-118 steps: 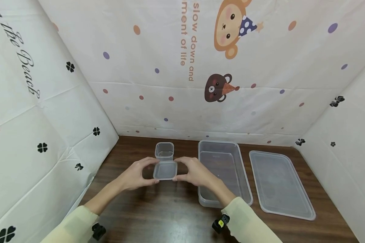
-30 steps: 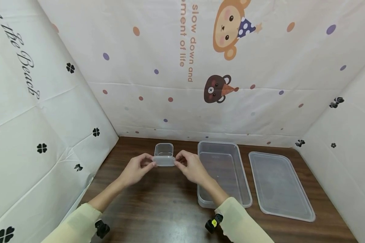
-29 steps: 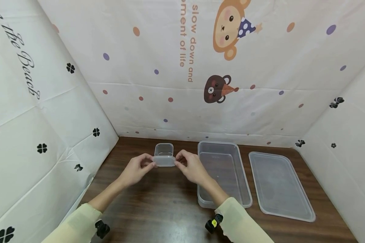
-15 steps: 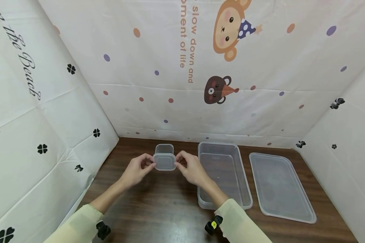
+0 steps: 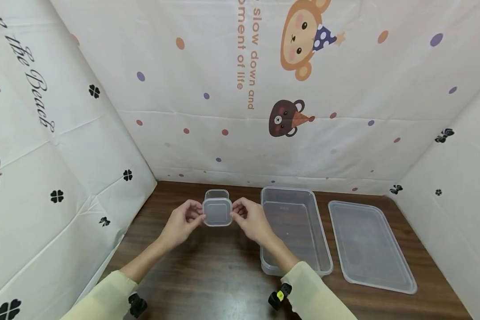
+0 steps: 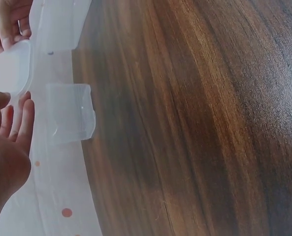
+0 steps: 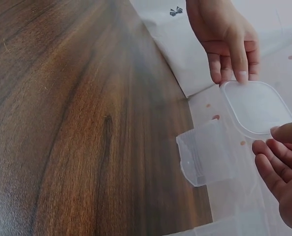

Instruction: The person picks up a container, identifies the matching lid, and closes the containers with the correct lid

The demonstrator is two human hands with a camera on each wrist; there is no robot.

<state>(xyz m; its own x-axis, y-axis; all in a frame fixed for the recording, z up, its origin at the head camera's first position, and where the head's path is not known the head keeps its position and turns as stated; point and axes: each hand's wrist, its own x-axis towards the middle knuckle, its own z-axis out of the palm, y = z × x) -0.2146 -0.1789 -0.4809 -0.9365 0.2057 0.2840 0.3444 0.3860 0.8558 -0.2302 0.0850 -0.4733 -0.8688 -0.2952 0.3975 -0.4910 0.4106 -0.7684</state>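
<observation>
- Left sleeve (image 5: pixel 102 298): pale yellow-green, plain; cuff ends on the forearm.
- Right sleeve (image 5: pixel 318 293): matching colour; cuff ends on the forearm.
- Left-arm unit (image 5: pixel 137 305): black, compact, blocky housing.
- Right-arm unit (image 5: pixel 276 300): black, blocky housing; small bright yellow marking (image 5: pixel 280 295).
- Left hand (image 5: pixel 182 221), right hand (image 5: pixel 254 221): bare.

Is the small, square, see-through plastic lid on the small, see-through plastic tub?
No, the right wrist view shows the left hand and right hand holding the lid apart from the tub.
</observation>
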